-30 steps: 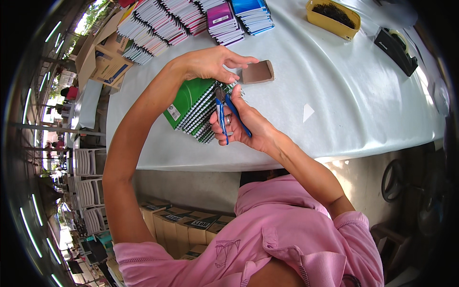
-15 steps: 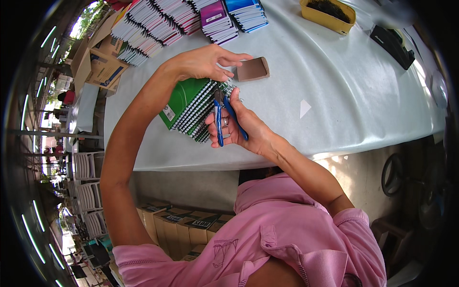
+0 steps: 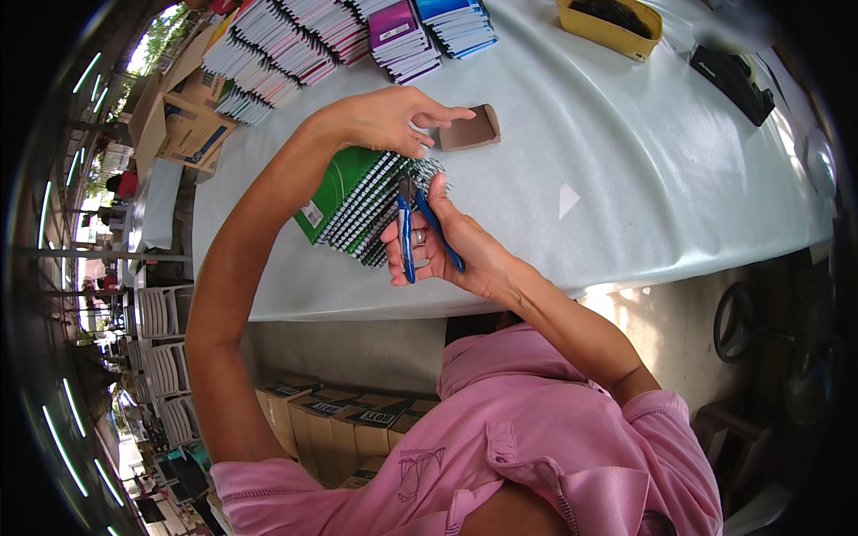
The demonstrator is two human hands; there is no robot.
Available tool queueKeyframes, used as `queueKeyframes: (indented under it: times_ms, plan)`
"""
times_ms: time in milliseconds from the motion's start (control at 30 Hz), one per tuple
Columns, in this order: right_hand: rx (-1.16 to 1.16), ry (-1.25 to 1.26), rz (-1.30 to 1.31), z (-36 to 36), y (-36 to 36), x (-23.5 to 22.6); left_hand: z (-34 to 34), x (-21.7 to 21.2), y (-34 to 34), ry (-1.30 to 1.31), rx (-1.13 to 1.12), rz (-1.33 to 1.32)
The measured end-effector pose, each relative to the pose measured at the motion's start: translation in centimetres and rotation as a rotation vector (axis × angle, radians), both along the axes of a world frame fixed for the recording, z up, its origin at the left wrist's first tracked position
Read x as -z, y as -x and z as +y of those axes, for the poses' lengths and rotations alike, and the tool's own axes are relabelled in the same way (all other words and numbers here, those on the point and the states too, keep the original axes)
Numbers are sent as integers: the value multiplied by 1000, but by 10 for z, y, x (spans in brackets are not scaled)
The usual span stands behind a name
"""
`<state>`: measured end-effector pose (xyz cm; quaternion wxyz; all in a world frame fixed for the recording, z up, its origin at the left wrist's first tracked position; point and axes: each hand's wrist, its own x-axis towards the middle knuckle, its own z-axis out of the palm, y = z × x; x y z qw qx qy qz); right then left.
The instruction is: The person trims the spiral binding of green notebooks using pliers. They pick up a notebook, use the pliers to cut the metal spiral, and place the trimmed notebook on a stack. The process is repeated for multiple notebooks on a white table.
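Note:
A stack of green spiral notebooks [image 3: 341,188] lies near the table's front edge, its wire bindings fanned in slanting rows. My right hand [image 3: 460,239] grips blue-handled cutting pliers [image 3: 407,241], handles spread, their jaws at the upper ends of the bindings. Above the stack, my left hand [image 3: 389,121] arches over its far end with fingers stretched apart; its thumb and lower fingertips are close to the wire ends. Just beyond those fingertips sits a small brown open box [image 3: 471,129].
Stacks of spiral notebooks [image 3: 295,40] stand at the back left beside an open cardboard box [image 3: 192,125]. At the back right are a yellow tub [image 3: 612,27] of dark bits and a black tape dispenser [image 3: 733,85]. A white paper scrap [image 3: 567,201] lies to the right.
My right hand and the pliers have shifted slightly down, toward me. My left hand's fingers have moved a little, still stretched out over the far end of the stack.

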<state>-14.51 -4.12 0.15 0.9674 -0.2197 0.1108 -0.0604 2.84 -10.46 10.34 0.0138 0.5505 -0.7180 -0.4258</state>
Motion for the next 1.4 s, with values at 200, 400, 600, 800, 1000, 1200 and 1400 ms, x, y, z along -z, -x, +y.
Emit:
queueKeyframes:
  times_ms: [200, 400, 600, 800, 1000, 1200, 1400]
  plan:
    - [35, -3, 18, -8, 0, 8, -1, 5, -4, -16, -2, 33]
    - [-235, -318, -509, -22, -8, 50, -9, 3, 11, -32, 52, -177]
    - [-27, 20, 86, 3, 6, 11, -10, 9, 1, -36, 92, -155]
    - [-11, 15, 36, 1, 6, 21, -8, 10, 5, -43, 78, -147]
    - [-16, -10, 30, 0, 3, 17, -7, 12, 1, -66, 46, -128]
    - [-21, -53, -18, -5, 2, 19, -13, 13, 17, -104, 73, -246]
    - [-11, 38, 78, 6, 7, 16, -16, 13, 17, -154, 100, -177]
